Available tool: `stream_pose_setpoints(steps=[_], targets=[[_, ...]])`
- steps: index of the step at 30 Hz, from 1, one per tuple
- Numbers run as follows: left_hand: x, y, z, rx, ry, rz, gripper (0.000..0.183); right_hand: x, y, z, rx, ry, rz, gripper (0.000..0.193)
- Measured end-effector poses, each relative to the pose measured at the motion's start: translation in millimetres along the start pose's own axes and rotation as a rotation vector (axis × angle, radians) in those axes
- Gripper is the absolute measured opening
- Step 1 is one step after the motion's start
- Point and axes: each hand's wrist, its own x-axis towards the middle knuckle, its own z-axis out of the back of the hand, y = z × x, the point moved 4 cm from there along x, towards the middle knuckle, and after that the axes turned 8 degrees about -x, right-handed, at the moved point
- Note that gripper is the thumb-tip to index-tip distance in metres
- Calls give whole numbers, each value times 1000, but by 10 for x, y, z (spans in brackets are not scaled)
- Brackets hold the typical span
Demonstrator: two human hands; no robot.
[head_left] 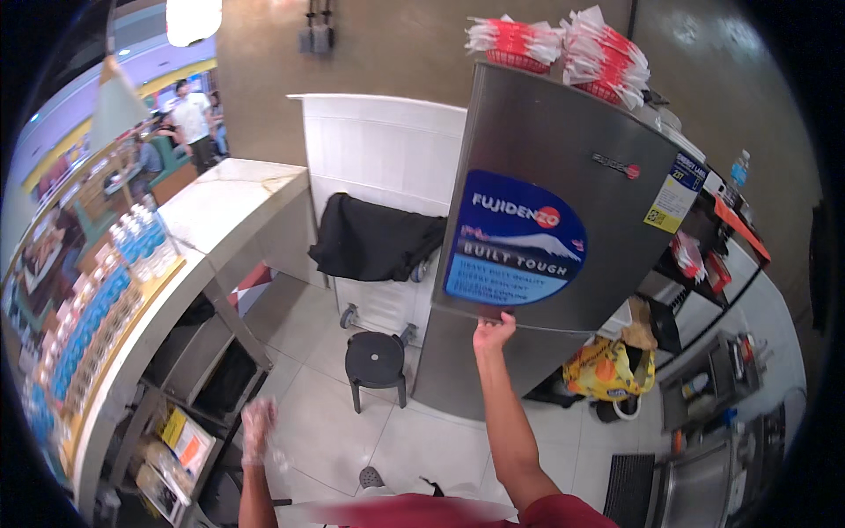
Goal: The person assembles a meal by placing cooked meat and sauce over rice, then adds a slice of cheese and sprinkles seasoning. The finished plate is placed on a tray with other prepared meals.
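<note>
Fingers of the right hand [494, 332] are curling under the bottom edge of the steel refrigerator's upper door [546, 202], gripping it straight ahead; gloved left hand [258, 429] is hanging low, blurred, grip unreadable.

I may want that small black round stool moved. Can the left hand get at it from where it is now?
Probably yes. The left hand, in a clear glove, hangs free over bare floor tiles, and nothing stands between it and the small black round stool; it would need to stretch forward.

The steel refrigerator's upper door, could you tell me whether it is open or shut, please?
Shut, apparently: the upper door sits flush with the lower one; the right hand grips its bottom edge.
</note>
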Motion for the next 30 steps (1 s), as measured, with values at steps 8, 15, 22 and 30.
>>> stream_pose_setpoints(steps=[8,15,22,30], targets=[[2184,-1003,-1698,-253,201,30,36,-1966,1121,1285,-257,86,20,43],[1980,-1060,-3819,-87,764,228,35,-2662,3203,2260,-588,-518,316,38],[1809,-1335,-5133,151,992,-329,33,-2608,4553,3319,-748,-855,356,35],[1218,-1355,-6015,372,1074,-454,28,-2317,5059,4546,-897,-1114,116,33]])
